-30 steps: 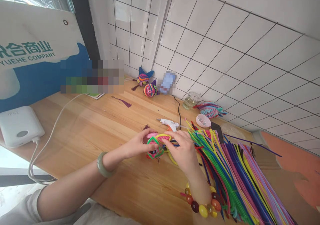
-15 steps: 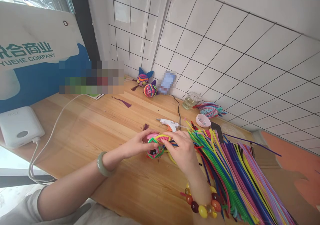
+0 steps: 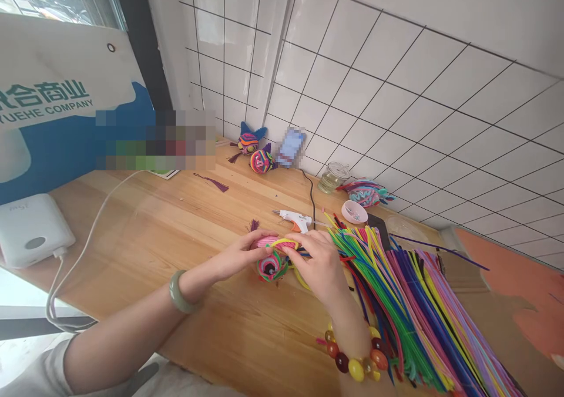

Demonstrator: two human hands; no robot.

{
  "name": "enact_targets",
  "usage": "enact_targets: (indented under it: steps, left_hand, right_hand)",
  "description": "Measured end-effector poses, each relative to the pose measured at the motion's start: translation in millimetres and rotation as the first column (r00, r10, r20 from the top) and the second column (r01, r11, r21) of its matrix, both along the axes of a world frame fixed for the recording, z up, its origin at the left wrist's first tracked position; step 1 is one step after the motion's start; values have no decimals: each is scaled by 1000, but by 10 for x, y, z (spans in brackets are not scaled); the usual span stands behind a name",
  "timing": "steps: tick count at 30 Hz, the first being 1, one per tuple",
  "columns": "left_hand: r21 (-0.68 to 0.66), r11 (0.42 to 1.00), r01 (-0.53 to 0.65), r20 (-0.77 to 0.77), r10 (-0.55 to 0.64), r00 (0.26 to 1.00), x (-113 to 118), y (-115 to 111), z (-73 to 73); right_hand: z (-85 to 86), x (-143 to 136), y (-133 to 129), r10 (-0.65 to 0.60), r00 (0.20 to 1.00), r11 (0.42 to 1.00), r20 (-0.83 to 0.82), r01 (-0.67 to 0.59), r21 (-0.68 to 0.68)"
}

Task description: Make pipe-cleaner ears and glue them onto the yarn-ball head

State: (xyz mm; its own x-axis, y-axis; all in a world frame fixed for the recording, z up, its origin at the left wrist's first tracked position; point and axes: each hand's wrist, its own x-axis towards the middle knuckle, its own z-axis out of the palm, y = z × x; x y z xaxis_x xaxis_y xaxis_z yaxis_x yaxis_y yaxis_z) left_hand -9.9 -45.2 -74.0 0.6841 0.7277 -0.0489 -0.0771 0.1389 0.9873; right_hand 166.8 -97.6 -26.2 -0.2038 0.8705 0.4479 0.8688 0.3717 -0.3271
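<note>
Between my hands is a small colourful figure made of pipe cleaners [image 3: 269, 268], pink on top with a green-ringed dark eye on the side facing me. My left hand [image 3: 247, 256] grips its left side, fingers over the top and thumb near the eye. At its upper right, my right hand [image 3: 319, 262] pinches a yellow pipe cleaner [image 3: 286, 242] that lies across the pink top. Part of the figure is hidden under my fingers. A dark purple tassel [image 3: 252, 225] shows just behind it on the table.
Pipe cleaners [image 3: 396, 303] in many colours lie along the right. Beyond my hands are a white glue gun [image 3: 296, 219], a pink bowl [image 3: 354, 212], a glass jar [image 3: 333, 178] and finished figures [image 3: 261, 160]. A loose tassel [image 3: 215, 183] and a white power bank [image 3: 35, 232] are leftward.
My left thumb has shifted up off the figure's eye, so more of the eye shows. The right hand keeps its pinch, and the view has shifted slightly.
</note>
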Motion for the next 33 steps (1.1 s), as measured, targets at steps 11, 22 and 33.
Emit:
enact_targets:
  steps: [11,22,33]
  left_hand:
    - [36,999,-8,-20,8,1000,3,15,-44]
    - [67,998,-19,-55,23,998,-1,21,-61]
    - [79,997,-5,-59,9,998,0,44,-109]
  right_hand:
    - [0,2,-1,16,1000,999,8,-16,-44]
    - [12,39,-13,57,998,991,39,-52,-120]
    - [44,23,-36,85,992,989,93,-73,-128]
